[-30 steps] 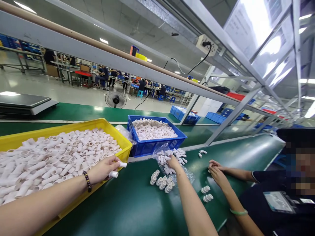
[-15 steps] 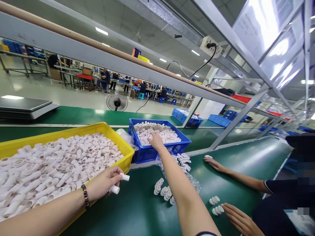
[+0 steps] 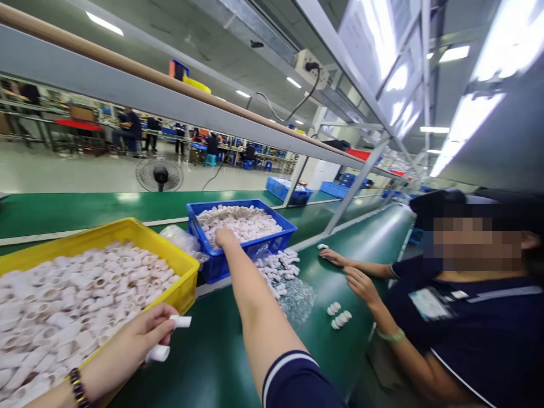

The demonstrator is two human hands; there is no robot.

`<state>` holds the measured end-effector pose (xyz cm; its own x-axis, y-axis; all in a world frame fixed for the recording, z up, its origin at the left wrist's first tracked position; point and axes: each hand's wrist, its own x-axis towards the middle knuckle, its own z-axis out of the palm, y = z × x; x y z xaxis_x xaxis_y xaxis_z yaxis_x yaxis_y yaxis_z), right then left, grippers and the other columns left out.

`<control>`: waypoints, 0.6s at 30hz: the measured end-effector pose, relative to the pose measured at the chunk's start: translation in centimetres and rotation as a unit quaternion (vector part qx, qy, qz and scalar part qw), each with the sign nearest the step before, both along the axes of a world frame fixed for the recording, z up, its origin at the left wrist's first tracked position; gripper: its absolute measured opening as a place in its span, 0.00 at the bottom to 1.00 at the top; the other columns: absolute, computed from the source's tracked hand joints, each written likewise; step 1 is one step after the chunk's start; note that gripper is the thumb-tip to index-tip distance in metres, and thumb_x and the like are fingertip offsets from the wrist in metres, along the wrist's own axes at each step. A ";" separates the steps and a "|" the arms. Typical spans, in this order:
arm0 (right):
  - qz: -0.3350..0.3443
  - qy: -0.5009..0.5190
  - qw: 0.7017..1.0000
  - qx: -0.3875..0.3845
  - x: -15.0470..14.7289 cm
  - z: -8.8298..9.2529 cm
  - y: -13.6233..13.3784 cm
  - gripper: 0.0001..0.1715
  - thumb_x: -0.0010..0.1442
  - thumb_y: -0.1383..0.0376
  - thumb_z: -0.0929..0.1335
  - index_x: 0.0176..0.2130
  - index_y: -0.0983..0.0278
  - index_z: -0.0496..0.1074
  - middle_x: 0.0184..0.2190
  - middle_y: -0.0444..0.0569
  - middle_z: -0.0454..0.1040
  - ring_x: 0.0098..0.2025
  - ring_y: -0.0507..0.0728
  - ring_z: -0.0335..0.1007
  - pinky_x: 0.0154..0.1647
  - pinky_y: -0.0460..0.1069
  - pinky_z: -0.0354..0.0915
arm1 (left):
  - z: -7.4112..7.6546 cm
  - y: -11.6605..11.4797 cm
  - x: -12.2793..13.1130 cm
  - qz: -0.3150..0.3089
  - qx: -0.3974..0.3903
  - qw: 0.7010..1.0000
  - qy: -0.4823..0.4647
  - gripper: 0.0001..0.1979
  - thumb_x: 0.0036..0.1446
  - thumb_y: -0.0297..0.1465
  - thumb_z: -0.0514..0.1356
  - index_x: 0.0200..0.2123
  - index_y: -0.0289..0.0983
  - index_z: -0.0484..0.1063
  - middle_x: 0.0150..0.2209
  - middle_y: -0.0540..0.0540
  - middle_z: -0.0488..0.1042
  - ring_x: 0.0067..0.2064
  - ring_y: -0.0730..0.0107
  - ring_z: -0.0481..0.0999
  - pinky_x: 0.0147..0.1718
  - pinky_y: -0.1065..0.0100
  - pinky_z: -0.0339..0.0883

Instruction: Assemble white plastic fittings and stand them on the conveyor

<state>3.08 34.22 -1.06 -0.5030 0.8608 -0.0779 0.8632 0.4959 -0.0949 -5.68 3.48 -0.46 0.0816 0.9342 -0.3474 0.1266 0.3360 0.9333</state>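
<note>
My left hand [image 3: 138, 339] is closed on two small white plastic tubes [image 3: 181, 322] beside the near corner of the yellow tray [image 3: 127, 229], which is heaped with white tube fittings. My right hand [image 3: 224, 237] reaches far forward into the blue crate [image 3: 250, 246] of white fittings, its fingers down among the parts and hidden from view. A clear plastic bag [image 3: 295, 294] with more white fittings lies on the green belt [image 3: 221, 351] to the right of my arm.
A co-worker in a dark shirt sits at right, with both hands [image 3: 355, 277] resting on the belt near a few small white caps [image 3: 340, 314]. A floor fan [image 3: 159, 173] stands beyond the belt. A grey frame rail [image 3: 170, 102] runs overhead. Other blue crates [image 3: 289, 190] sit further back.
The view has swung right, bringing the co-worker into sight. My right hand went from the plastic bag up into the blue crate. My left hand kept its hold on the tubes.
</note>
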 end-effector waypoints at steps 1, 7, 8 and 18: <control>-0.002 0.012 1.000 0.014 0.1 0.1 -0.2 0.15 0.57 0.67 0.60 0.45 0.71 0.63 0.42 0.53 0.62 0.44 0.54 0.60 0.43 0.52 0.59 | -0.2 0.0 -0.1 -0.002 -0.009 1.000 -0.002 0.30 0.44 0.55 0.51 0.38 0.35 0.53 0.23 0.53 0.55 0.21 0.81 0.57 0.17 0.77 0.47; 0.001 0.104 0.989 0.109 0.7 0.9 -1.6 0.18 0.56 0.72 0.55 0.47 0.69 0.59 0.47 0.54 0.56 0.48 0.57 0.54 0.46 0.53 0.56 | -0.8 0.1 -1.0 -0.015 -0.038 0.999 0.026 0.33 0.41 0.57 0.52 0.41 0.37 0.52 0.25 0.52 0.58 0.22 0.80 0.56 0.17 0.77 0.46; 0.003 0.113 0.988 0.108 0.8 1.0 -1.8 0.18 0.55 0.72 0.56 0.46 0.70 0.59 0.46 0.54 0.56 0.48 0.57 0.54 0.46 0.53 0.56 | -0.9 0.1 -1.1 -0.015 -0.037 0.999 0.030 0.33 0.41 0.57 0.51 0.41 0.37 0.52 0.25 0.52 0.58 0.22 0.80 0.56 0.17 0.77 0.47; -0.042 0.277 0.957 0.068 1.0 3.7 -4.3 0.18 0.53 0.73 0.56 0.45 0.68 0.60 0.46 0.55 0.56 0.45 0.55 0.58 0.46 0.51 0.57 | 0.4 0.1 -0.6 -0.009 -0.045 0.999 0.030 0.36 0.35 0.59 0.53 0.39 0.36 0.54 0.24 0.52 0.58 0.22 0.80 0.55 0.18 0.77 0.49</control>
<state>4.06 29.88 2.64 -0.3622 0.8835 0.2972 0.7368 0.4666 -0.4893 -6.25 3.55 -0.09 0.0756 0.8978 -0.4340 0.1881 0.4146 0.8904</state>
